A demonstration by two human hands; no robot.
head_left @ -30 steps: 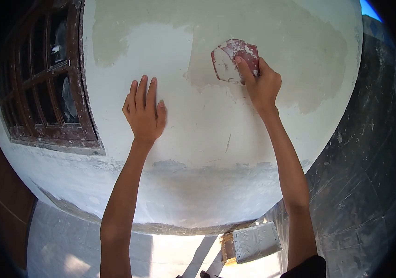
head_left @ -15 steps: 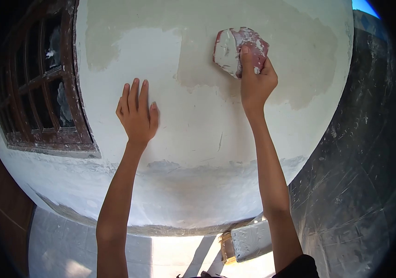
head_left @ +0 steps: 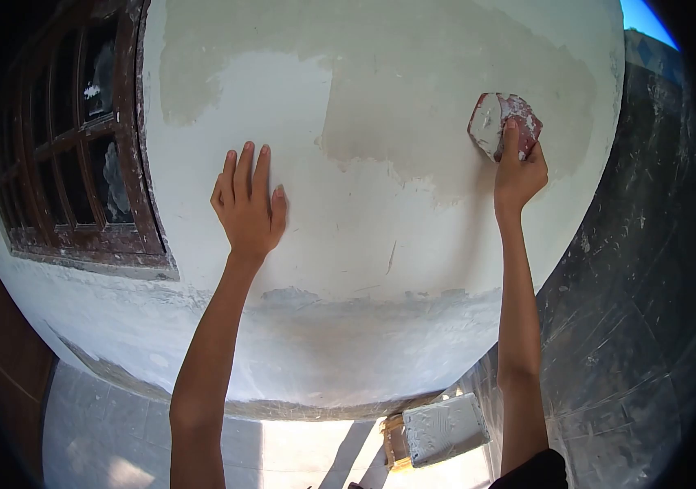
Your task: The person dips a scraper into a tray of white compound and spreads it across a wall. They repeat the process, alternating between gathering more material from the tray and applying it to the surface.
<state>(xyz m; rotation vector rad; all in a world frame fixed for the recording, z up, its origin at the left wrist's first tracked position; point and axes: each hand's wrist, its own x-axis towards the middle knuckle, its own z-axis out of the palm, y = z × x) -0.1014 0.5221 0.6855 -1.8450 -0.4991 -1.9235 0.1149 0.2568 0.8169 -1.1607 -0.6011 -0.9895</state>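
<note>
My left hand [head_left: 248,204] lies flat on the white wall [head_left: 348,220], its fingers spread and nothing in it. In my right hand [head_left: 521,175] is a small reddish flat scraper [head_left: 519,118], smeared with white filler. The thumb presses on its near face, with the other fingers tucked behind. I hold it up at the right part of the wall, over a large greyish, damp-looking patch [head_left: 413,98]. Whether its edge touches the wall cannot be made out.
A brown wooden window [head_left: 79,130] with dark panes stands at the left. Below, a tray of white paste [head_left: 446,428] rests on a wooden support [head_left: 395,444] on the tiled floor. At the right is a dark sheet-like surface [head_left: 633,301].
My right hand has moved right and somewhat down along the wall with the scraper. My left hand stays spread on the wall. The view has shifted slightly.
</note>
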